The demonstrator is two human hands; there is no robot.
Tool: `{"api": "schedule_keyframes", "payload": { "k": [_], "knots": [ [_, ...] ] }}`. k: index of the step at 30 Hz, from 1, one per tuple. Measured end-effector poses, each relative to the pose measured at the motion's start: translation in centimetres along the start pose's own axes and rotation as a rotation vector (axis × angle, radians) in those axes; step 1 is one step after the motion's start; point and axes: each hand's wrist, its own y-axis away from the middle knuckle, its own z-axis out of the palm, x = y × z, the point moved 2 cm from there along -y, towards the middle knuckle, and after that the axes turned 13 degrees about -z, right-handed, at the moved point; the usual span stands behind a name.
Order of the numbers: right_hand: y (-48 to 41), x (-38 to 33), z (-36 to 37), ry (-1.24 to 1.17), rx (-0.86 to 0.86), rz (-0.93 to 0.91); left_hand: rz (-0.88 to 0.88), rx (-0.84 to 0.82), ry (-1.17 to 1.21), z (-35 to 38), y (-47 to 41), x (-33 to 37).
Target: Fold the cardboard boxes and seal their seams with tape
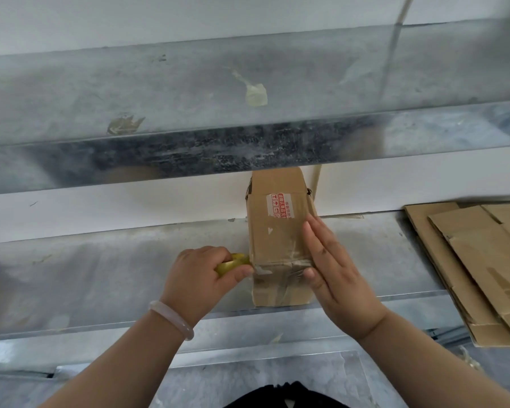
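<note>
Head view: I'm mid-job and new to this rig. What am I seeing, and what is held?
No machine here: these are a person's bare hands, filmed by one camera worn on the head, looking down. The left hand grips a yellowish tape roll at the left edge of the cardboard box, which stands on a metal bench. The right hand lies flat against the box's right side, fingers straight. Clear tape crosses its seam. Flattened cardboard lies to the right.

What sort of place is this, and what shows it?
Probably a packing station: a metal bench, a stack of flat cardboard blanks, and a box being sealed from a tape roll.
</note>
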Motion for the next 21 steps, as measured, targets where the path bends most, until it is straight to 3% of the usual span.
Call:
{"api": "schedule_keyframes", "payload": {
  "k": [6,10,16,21],
  "knots": [
    [-1.8,-1.1,-0.9,0.411,-0.063,-0.058,0.012,-0.028,-0.025,-0.2,-0.1,0.0],
    [-3.0,-2.5,0.7,0.465,-0.165,-0.177,0.050,-0.002,-0.031,-0.8,-0.1,0.3],
    [-2.9,-2.0,0.8,0.482,-0.175,-0.170,0.171,-0.057,0.254,-2.6,-0.2,-0.8],
    [-2.9,-2.0,0.9,0.466,-0.187,-0.153,0.393,-0.070,-0.056,-3.2,-0.7,-1.3]
  ]
}}
